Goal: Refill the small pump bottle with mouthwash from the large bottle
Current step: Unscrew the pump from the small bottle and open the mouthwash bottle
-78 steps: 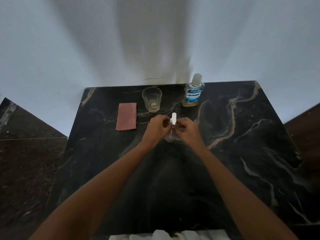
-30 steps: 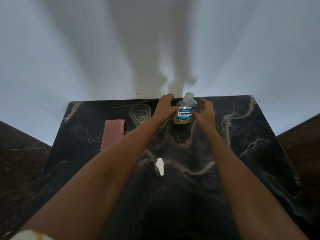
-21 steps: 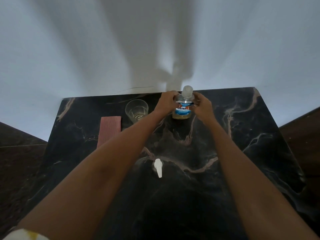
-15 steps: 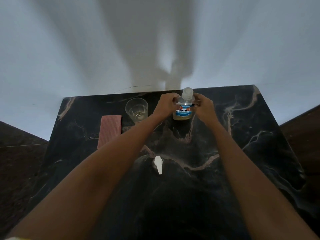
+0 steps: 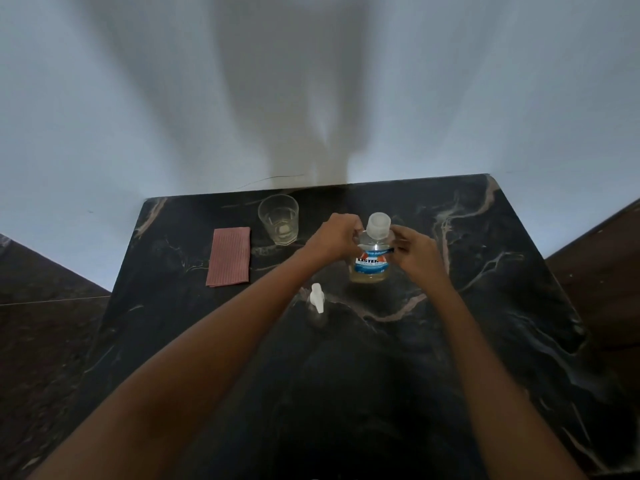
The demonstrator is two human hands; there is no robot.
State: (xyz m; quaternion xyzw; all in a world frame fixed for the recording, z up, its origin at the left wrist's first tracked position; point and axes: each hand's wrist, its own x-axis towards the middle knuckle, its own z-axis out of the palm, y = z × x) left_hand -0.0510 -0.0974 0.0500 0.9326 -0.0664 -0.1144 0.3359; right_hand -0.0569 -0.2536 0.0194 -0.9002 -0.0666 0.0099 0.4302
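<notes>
Dark veined marble table against a pale shadowed wall, dim light, dark floor alongside.

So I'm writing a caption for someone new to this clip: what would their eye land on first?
The large mouthwash bottle, blue-labelled and capped, is upright at mid-table, with the left hand and right hand gripping its shoulders. Just nearer the person stands the small pump bottle with its white pump head. A clear glass and a pink cloth sit to the left on the dark marble table.
</notes>
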